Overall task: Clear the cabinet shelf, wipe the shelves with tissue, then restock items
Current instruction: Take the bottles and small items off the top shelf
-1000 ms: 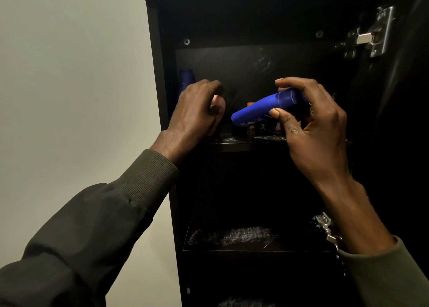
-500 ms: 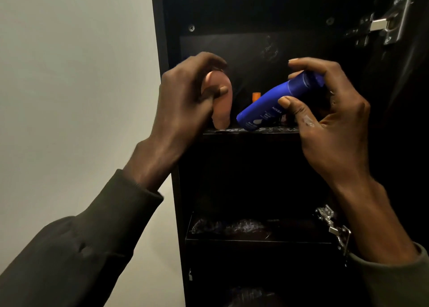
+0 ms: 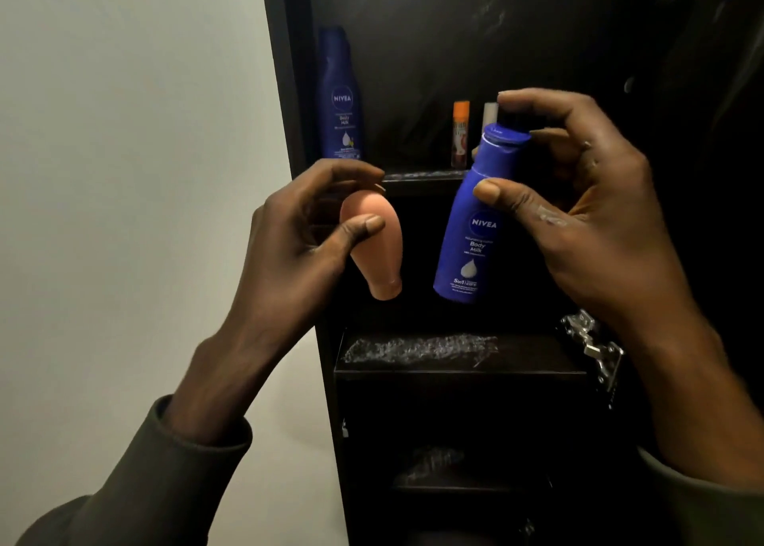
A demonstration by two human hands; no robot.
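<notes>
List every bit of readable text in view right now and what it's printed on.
"NIVEA", "Body Milk", "5in1 care": blue bottle in the right hand.
"NIVEA", "Body Milk": taller blue bottle on the upper shelf.
Orange-capped tube: print too blurred to read.
Peach bottle in the left hand: no text visible.

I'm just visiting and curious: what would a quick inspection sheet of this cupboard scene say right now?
Surface: top shelf of the dark cabinet; streaky smears on the lower shelf.
Job's things: small blue Nivea bottle and peach bottle, both held clear of the shelf; taller Nivea bottle, orange-capped tube and white tube stand on the top shelf.
Clutter: nothing seen.
Hands: left hand grips the peach bottle; right hand grips the small blue bottle.
Cables: nothing seen.
Surroundings: pale wall to the left; metal door hinge at right.
</notes>
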